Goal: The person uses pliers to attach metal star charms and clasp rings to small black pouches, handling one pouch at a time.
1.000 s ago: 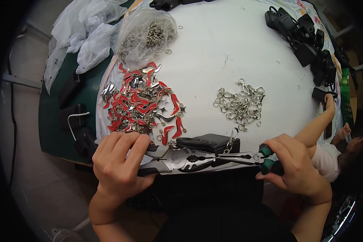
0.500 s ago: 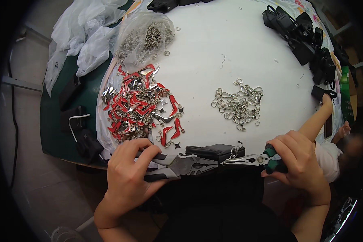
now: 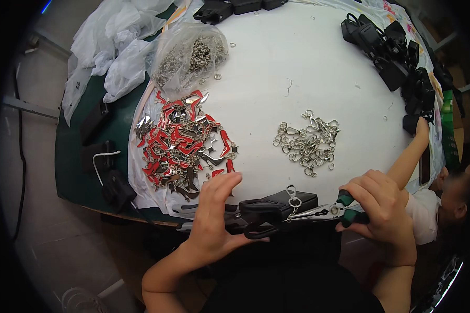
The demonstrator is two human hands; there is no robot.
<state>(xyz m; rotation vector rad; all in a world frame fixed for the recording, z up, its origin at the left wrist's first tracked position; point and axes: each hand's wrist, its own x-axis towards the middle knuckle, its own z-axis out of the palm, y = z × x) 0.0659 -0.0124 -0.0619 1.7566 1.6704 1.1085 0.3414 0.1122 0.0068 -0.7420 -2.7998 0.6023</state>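
Note:
My right hand (image 3: 376, 201) is closed around green-handled needle-nose pliers (image 3: 331, 211). Their jaws reach left to a short silver chain with a clasp (image 3: 293, 202), at the front of a small black case (image 3: 300, 202) by the table's near edge. My left hand (image 3: 214, 214) is open, fingers raised and thumb spread below, beside a black strap loop (image 3: 258, 207) at the case's left end. Grey-handled pliers (image 3: 185, 207) lie at the table edge, partly hidden behind my left hand.
Red high-heel charms (image 3: 177, 138) form a heap at left; beyond it is a clear bag of metal rings (image 3: 193, 57). Silver clasps (image 3: 310, 141) lie mid-table. Black cases (image 3: 386, 47) line the far right, where another person's arm (image 3: 410, 156) reaches to one.
My left hand has let go of the grey-handled pliers, opened and moved right to the case's strap. The clasp now stands higher above the case. My right hand still holds its pliers.

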